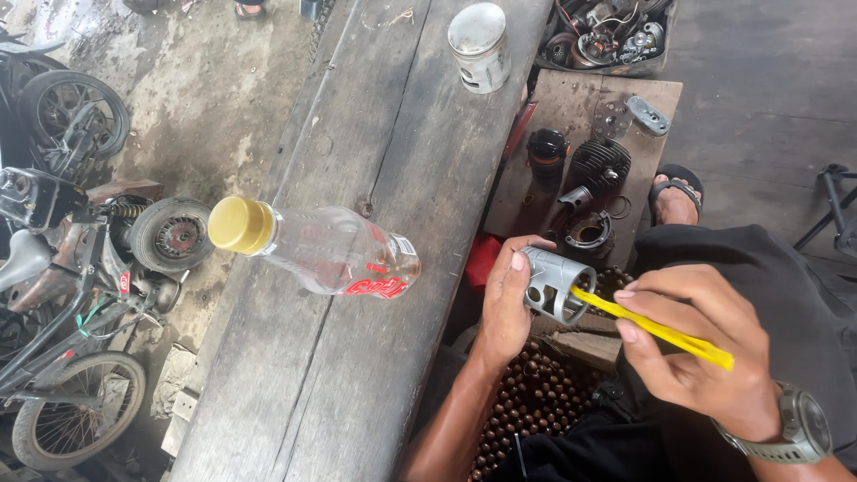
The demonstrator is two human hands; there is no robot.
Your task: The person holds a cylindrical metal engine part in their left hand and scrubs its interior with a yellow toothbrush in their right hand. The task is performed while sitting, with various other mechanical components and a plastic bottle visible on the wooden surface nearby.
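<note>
Head cam: left hand (pixel 507 308) is wrapped around a grey metal piston (pixel 555 284), fingers curled shut on it, open skirt facing right, held above the lap just off the bench edge. Right hand (pixel 701 353) pinches a yellow stick tool (pixel 656 328), tip poking into the piston's skirt; a watch (pixel 799 427) sits on that wrist. Looks like the scraping/cleaning step inside the piston, approx midway. Next move likely needs a steady left grip and small tool strokes w/o slipping. Nearby: clear bottle w/ yellow cap (pixel 321 250) on the wooden bench (pixel 357 402), second piston (pixel 478 46) farther up, black cylinder w/ fins (pixel 600 162) on a board.
</note>
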